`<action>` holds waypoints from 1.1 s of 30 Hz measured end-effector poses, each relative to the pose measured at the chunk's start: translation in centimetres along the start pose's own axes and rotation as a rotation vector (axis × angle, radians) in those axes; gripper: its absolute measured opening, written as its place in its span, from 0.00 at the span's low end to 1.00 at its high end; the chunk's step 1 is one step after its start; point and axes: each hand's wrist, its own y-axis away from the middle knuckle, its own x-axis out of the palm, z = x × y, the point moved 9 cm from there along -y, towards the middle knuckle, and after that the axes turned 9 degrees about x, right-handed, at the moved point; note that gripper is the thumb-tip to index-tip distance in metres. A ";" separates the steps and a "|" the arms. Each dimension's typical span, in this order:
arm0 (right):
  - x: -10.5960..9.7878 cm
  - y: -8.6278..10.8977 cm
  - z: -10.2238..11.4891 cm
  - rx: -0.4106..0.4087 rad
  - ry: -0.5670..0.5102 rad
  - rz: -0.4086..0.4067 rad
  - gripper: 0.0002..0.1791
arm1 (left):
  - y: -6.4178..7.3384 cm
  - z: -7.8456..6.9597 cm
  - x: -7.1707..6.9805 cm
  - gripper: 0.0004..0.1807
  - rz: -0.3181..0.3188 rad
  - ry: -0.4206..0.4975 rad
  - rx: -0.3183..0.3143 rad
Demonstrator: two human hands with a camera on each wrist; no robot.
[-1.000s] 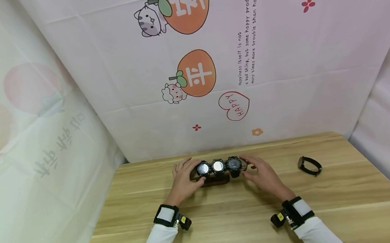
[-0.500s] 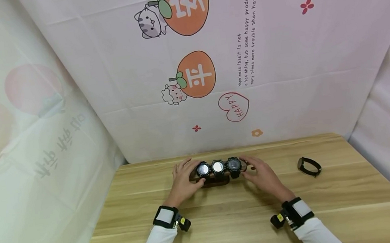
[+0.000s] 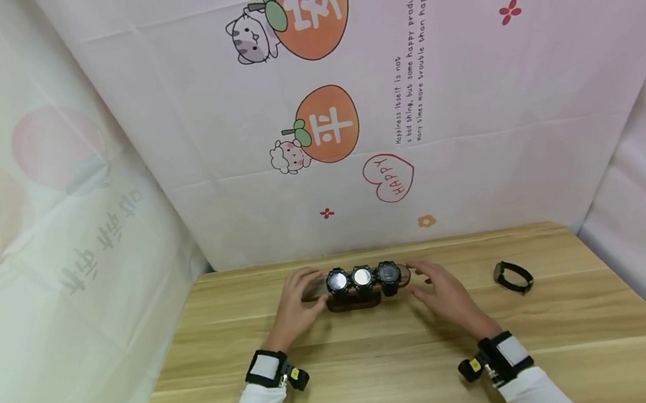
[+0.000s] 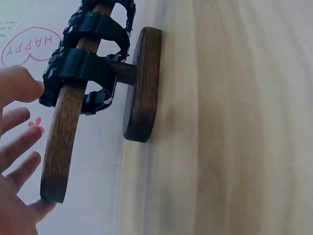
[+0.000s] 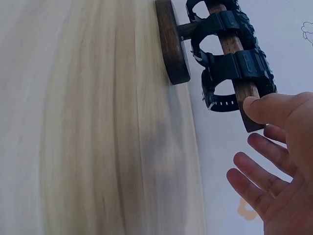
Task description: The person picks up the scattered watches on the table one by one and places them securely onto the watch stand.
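Note:
Three black digital watches (image 3: 361,277) are strapped side by side on the dark wooden crossbar (image 4: 62,142) of a T-shaped watch stand. Its base (image 3: 354,303) rests on the table. My left hand (image 3: 294,306) is around the bar's left end, fingers loosely spread; in the left wrist view its thumb tip overlaps the edge of the nearest watch. At the other end is my right hand (image 3: 446,292), fingers apart. Its thumb (image 5: 271,108) lies over the bar's tip in the right wrist view, beside the rightmost watch (image 5: 239,66).
Another black watch (image 3: 513,277) lies by itself on the wood-grain table (image 3: 378,374), to the right of the stand. A white printed cloth (image 3: 463,172) hangs behind the table's back edge, with more cloth along both sides.
Both hands have loosened and drawn outward from the watches, the left further left along the bar, uncovering more of its left end. The stand and watches stay in place.

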 end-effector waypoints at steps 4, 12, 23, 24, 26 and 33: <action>-0.8 0.6 -0.6 -0.001 0.046 -0.019 0.30 | 0.8 0.1 -0.7 0.29 -0.027 -0.005 -0.005; -3.1 1.4 -2.2 -0.005 0.119 -0.110 0.16 | 2.5 0.4 -1.9 0.28 -0.104 -0.055 -0.022; -6.6 2.6 -4.2 0.016 0.156 -0.264 0.05 | 5.0 2.1 -1.9 0.33 -0.105 0.031 -0.211; -6.9 2.7 -4.5 0.021 0.167 -0.276 0.05 | 5.3 2.4 -1.8 0.34 -0.099 0.042 -0.237; -7.3 2.8 -4.9 0.035 0.189 -0.293 0.04 | 5.7 2.9 -1.6 0.36 -0.091 0.068 -0.278; -8.5 3.3 -7.2 0.102 0.180 -0.311 0.06 | 6.6 3.8 -1.0 0.35 -0.044 0.103 -0.388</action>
